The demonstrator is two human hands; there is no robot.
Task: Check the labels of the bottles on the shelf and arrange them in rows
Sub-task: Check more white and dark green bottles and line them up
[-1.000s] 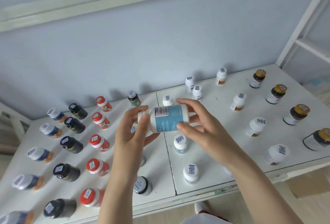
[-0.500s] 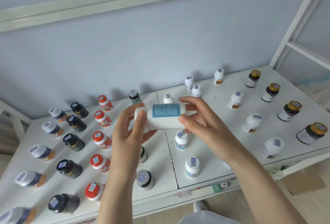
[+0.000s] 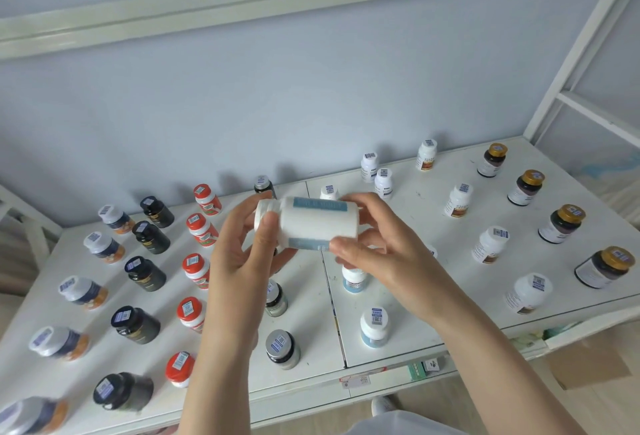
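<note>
A white plastic bottle with a blue paper label (image 3: 318, 223) lies on its side in the air above the white shelf (image 3: 491, 207), held between both hands. The left hand (image 3: 239, 254) curls round the white cap end, with its thumb across the neck. The right hand (image 3: 377, 247) pinches the base end, fingers over the top and thumb at the near edge. Below, upright bottles stand in rows. Grey-capped bottles with orange bands (image 3: 104, 247) are at the far left, with black bottles (image 3: 145, 273) beside them and then red-capped bottles (image 3: 195, 270). To the right stand white-capped white bottles (image 3: 490, 244) and gold-capped dark jars (image 3: 562, 223).
</note>
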